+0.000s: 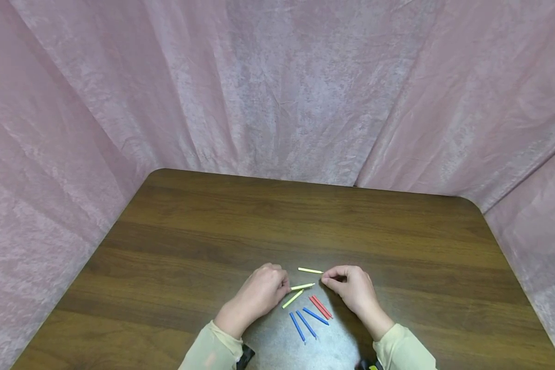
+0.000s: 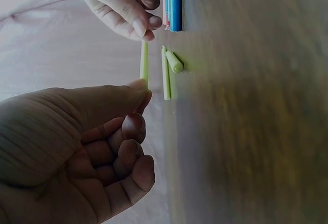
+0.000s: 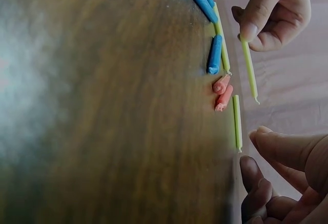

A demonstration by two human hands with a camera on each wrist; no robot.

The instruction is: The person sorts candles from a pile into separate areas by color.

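Observation:
My left hand [image 1: 263,288] pinches a thin yellow candle [image 1: 302,287] by its end between thumb and forefinger. In the left wrist view, this candle [image 2: 144,62] stands out from the fingertips, its other end towards my right hand [image 2: 125,6]. My right hand [image 1: 351,289] has its thumb and forefinger apart with nothing between them, as the right wrist view shows. Close to those fingertips lies a second yellow candle [image 3: 237,123], wick end towards them. A third yellow candle [image 1: 292,299] lies slanted on the table beside my left hand.
Two red candles [image 1: 320,307] lie side by side between the hands. Nearer to me, three blue candles [image 1: 306,324] are spread on the brown wooden table [image 1: 305,221]. Pink curtains [image 1: 277,92] hang behind the table's far edge and along both sides.

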